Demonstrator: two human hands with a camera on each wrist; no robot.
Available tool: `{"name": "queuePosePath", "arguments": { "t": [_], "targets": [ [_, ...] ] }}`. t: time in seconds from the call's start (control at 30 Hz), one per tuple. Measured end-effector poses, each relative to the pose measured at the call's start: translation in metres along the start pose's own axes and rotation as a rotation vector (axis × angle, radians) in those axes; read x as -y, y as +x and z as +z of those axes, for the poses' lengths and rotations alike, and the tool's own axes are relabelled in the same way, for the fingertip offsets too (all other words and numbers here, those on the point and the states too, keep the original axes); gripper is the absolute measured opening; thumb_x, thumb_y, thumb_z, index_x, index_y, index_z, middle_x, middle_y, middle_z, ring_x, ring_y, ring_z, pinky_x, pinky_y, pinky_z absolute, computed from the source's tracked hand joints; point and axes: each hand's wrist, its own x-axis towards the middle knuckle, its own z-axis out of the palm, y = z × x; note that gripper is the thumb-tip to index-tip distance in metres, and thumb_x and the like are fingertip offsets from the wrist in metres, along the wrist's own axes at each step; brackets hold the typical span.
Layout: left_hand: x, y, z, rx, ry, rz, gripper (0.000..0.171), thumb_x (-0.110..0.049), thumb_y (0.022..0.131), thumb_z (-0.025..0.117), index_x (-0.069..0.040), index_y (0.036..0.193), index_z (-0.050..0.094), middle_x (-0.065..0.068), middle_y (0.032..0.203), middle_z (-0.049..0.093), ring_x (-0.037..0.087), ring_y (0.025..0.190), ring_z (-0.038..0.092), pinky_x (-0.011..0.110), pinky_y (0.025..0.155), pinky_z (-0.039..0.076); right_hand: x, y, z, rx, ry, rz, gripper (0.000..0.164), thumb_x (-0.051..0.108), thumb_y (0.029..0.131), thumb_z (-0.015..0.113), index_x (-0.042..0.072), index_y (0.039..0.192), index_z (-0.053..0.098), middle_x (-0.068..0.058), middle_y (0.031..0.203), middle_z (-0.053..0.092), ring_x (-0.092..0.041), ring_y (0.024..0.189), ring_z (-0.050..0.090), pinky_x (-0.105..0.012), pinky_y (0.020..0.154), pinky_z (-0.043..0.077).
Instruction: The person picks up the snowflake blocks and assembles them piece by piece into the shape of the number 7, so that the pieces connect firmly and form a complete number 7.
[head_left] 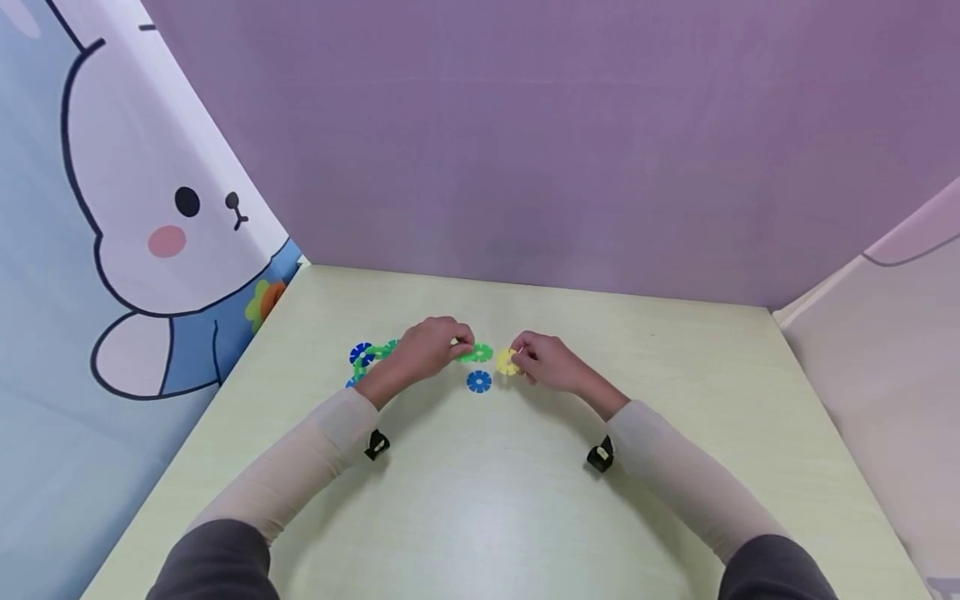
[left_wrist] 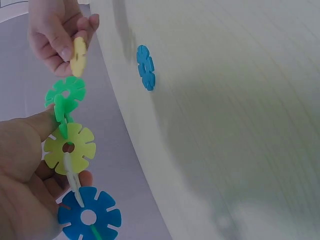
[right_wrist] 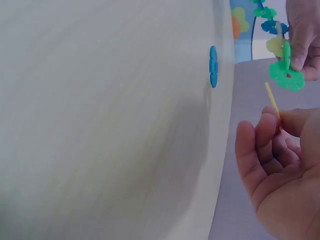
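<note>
My left hand (head_left: pixel 435 346) pinches a chain of interlocked plastic snowflake discs near its right end. A green disc (left_wrist: pixel 67 91) is at that end, followed in the left wrist view by another green one, a yellow-green disc (left_wrist: pixel 80 147), a whitish one and a blue disc (left_wrist: pixel 90 215). The rest of the chain trails left past my wrist, partly hidden by it, to a dark blue disc (head_left: pixel 361 354). Between thumb and fingers my right hand (head_left: pixel 551 362) holds a single yellow snowflake disc (head_left: pixel 506 362), a small gap away from the green end.
One loose blue snowflake disc (head_left: pixel 479 382) lies on the pale table (head_left: pixel 487 500), just in front of the hands. A purple panel (head_left: pixel 525 150) stands behind the table's far edge. Cloth with a cartoon rabbit (head_left: pixel 172 250) hangs at the left.
</note>
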Motion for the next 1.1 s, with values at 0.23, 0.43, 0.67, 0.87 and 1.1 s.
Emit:
{"name": "queuePosePath", "arguments": {
  "t": [0.23,0.43,0.67,0.87,1.1],
  "targets": [
    [-0.001,0.002,0.003,0.003,-0.002,0.009,0.014,-0.03,0.099,0.068,-0.019,0.105,0.075,-0.002,0.1,0.072,0.015,0.088,0.063,0.035,0.085,0.058,0.002,-0.004,-0.001,-0.049,0.172,0.045,0.017,0.014,0.106,0.054,0.003,0.117,0.059,-0.012,0.085,0.067,-0.017,0.066,0.062,-0.037,0.066,0.061],
    [-0.001,0.004,0.006,0.003,0.001,0.011,0.014,-0.03,0.099,0.068,-0.02,0.105,0.075,-0.002,0.1,0.072,0.014,0.087,0.062,0.034,0.085,0.058,0.003,-0.003,-0.002,-0.038,0.261,0.074,0.018,0.012,0.106,0.053,0.001,0.118,0.06,-0.01,0.084,0.064,-0.017,0.068,0.061,-0.032,0.067,0.061],
    [-0.003,0.005,0.007,-0.004,0.024,0.035,0.015,-0.032,0.099,0.067,-0.02,0.106,0.074,-0.003,0.101,0.072,0.013,0.087,0.063,0.033,0.086,0.059,0.006,-0.003,-0.002,-0.019,0.337,0.107,0.02,0.012,0.106,0.053,-0.002,0.12,0.059,-0.009,0.084,0.063,-0.017,0.071,0.06,-0.03,0.068,0.062],
    [-0.005,0.005,0.009,-0.031,0.01,0.03,0.014,-0.03,0.099,0.068,-0.02,0.105,0.074,-0.002,0.101,0.072,0.014,0.088,0.064,0.034,0.087,0.059,0.011,-0.004,-0.001,-0.02,0.394,0.142,0.02,0.011,0.106,0.052,-0.002,0.119,0.059,-0.008,0.085,0.064,-0.016,0.071,0.062,-0.029,0.069,0.061],
    [-0.008,0.005,0.012,-0.073,-0.002,0.021,0.014,-0.031,0.098,0.069,-0.021,0.106,0.075,-0.002,0.101,0.071,0.014,0.088,0.063,0.034,0.086,0.059,0.01,-0.005,-0.001,-0.024,0.463,0.17,0.018,0.01,0.106,0.052,-0.002,0.119,0.058,-0.008,0.086,0.063,-0.014,0.071,0.062,-0.028,0.07,0.061]
  ]
}}
